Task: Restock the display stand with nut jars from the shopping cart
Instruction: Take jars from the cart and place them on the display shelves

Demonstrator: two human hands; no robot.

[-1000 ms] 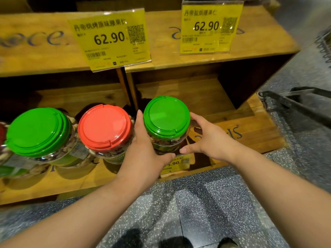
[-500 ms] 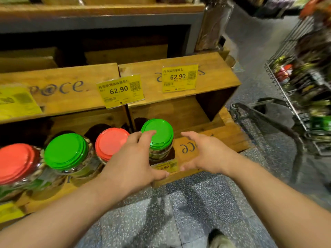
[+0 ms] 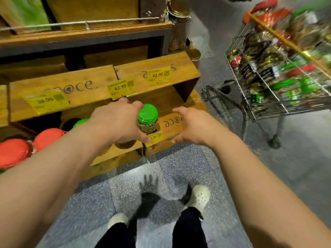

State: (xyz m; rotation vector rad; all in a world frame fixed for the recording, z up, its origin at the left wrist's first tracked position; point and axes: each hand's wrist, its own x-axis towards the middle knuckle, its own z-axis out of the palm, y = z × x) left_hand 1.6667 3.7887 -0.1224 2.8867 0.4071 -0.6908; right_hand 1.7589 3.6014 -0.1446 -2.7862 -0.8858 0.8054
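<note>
A clear nut jar with a green lid point(image 3: 148, 118) stands upright on the low shelf of the wooden display stand point(image 3: 180, 63). My left hand point(image 3: 116, 120) hovers just left of and in front of it with relaxed fingers, hiding its left side and holding nothing. On the jar's other side, apart from it, my right hand point(image 3: 189, 126) is spread and empty. Two red-lidded jars point(image 3: 48, 138) and part of another green-lidded jar point(image 3: 81, 122) sit further left on the shelf. The shopping cart point(image 3: 250, 111) stands at the right, blurred and full of jars.
Yellow price tags point(image 3: 158, 75) hang on the crate fronts. A tall brown jar with a gold lid point(image 3: 179, 24) stands on the upper ledge. My feet in white shoes point(image 3: 198, 196) are on the speckled floor in front of the stand.
Both hands have let go of the green-lidded jar and drawn back. My view has risen and pulled away, bringing the cart and my feet into sight.
</note>
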